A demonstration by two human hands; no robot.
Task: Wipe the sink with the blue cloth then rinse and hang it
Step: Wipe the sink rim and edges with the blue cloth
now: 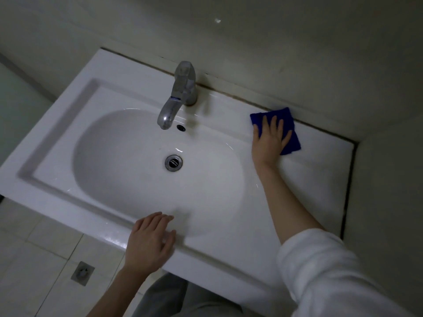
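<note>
A white ceramic sink (75,124) with an oval basin fills the middle of the view. A folded blue cloth (291,136) lies on the sink's back right ledge, close to the wall. My right hand (270,140) presses flat on the cloth with straight, spread fingers. My left hand (148,241) rests with loosely bent fingers on the sink's front rim and holds nothing.
A chrome tap (178,97) stands at the back centre, its spout over the basin. The drain (173,162) sits mid-basin with an overflow hole (180,127) above it. Walls close the back and right. A tiled floor with a floor drain (82,272) lies at lower left.
</note>
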